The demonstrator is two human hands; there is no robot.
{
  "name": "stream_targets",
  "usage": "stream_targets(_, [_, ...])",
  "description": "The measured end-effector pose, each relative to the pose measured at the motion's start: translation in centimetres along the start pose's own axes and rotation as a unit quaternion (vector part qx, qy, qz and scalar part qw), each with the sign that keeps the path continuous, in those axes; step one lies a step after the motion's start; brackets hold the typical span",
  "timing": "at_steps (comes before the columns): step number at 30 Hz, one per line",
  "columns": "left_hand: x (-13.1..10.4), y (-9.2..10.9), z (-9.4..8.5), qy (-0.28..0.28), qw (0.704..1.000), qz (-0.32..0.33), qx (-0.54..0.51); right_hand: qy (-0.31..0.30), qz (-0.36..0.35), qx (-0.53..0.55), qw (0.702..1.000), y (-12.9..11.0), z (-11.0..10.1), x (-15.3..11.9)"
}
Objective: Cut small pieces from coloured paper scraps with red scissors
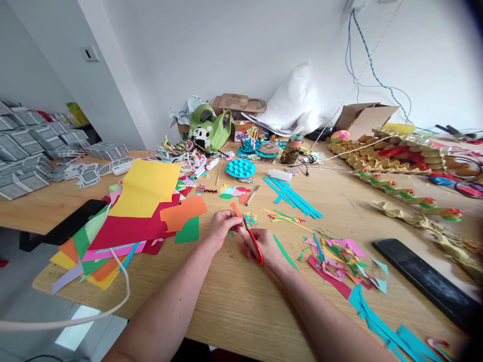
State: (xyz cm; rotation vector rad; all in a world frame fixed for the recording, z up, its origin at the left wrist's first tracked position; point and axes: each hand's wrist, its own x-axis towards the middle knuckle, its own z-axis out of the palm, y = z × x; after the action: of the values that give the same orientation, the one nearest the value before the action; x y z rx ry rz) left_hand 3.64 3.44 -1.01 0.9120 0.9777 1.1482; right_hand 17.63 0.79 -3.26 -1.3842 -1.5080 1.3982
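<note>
Near the middle of the table my left hand (222, 227) pinches a small strip of orange paper (236, 210) between thumb and fingers. My right hand (263, 245) is closed round the red handles of a pair of scissors (257, 250), whose blades point away from me beside the orange strip. Whether the blades are touching the paper I cannot tell. Just beyond the blades lie small yellow and blue paper snippets (251, 219). A green paper strip (285, 254) lies right of my right hand. Thin yellow, green and red strips (285, 216) rest farther back.
Stacked coloured paper (145, 188) covers the left. Paper scraps (339, 259) and a black phone (422, 276) lie right. Behind are a pen (252, 195), blue strips (292, 196), a blue plate (240, 169), a jar (292, 149) and a green panda bag (210, 129). A white cable (126, 281) hangs left.
</note>
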Motion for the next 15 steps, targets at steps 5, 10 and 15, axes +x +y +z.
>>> stream_targets(5, [-0.05,0.01,0.0,-0.003,1.0,-0.003,0.004,-0.001,-0.009,0.003,1.0,0.24,0.03,0.12])
stream_targets(10, [-0.12,0.11,0.16,-0.002,1.0,-0.001,0.002,0.002,-0.003,0.006,1.0,-0.14,-0.01,-0.1])
stream_targets(15, [-0.17,0.17,0.25,-0.01,1.0,-0.007,0.008,0.007,0.0,0.0,1.0,-0.4,-0.04,-0.22])
